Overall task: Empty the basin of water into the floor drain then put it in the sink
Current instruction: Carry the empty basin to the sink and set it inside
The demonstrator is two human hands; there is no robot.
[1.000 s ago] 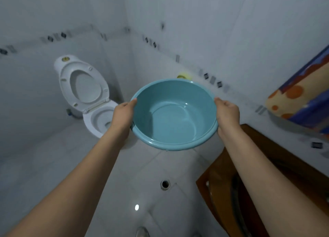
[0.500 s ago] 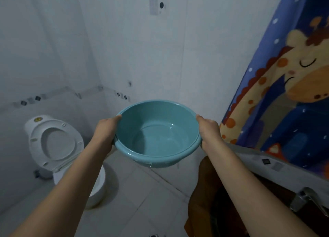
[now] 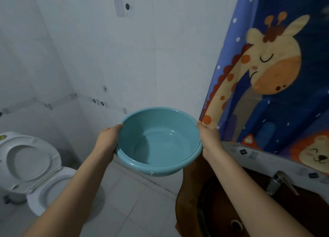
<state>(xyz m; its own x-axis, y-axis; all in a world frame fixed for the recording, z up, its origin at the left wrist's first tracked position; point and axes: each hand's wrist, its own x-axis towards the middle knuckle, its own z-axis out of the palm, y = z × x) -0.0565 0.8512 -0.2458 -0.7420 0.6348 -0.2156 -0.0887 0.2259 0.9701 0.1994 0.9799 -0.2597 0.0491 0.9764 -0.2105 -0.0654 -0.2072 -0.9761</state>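
A round teal plastic basin (image 3: 158, 144) is held in the air in front of me, nearly level, its inside wet and shiny with no pool of water visible. My left hand (image 3: 108, 138) grips its left rim and my right hand (image 3: 209, 138) grips its right rim. Below and to the right lies the dark brown sink (image 3: 222, 206), with its drain hole (image 3: 236, 225) near the bottom edge and a metal tap (image 3: 279, 182) behind it. The basin hangs just left of the sink's near corner. The floor drain is out of view.
A white toilet (image 3: 35, 174) with its seat and lid raised stands at the left on the pale tiled floor (image 3: 135, 201). A blue curtain (image 3: 277, 76) with a giraffe print hangs at the right above a tiled ledge. White tiled walls close the back.
The view has swung up and to the right, away from the floor drain and towards the sink and curtain. Both hands still hold the basin, which has moved right, closer to the sink.
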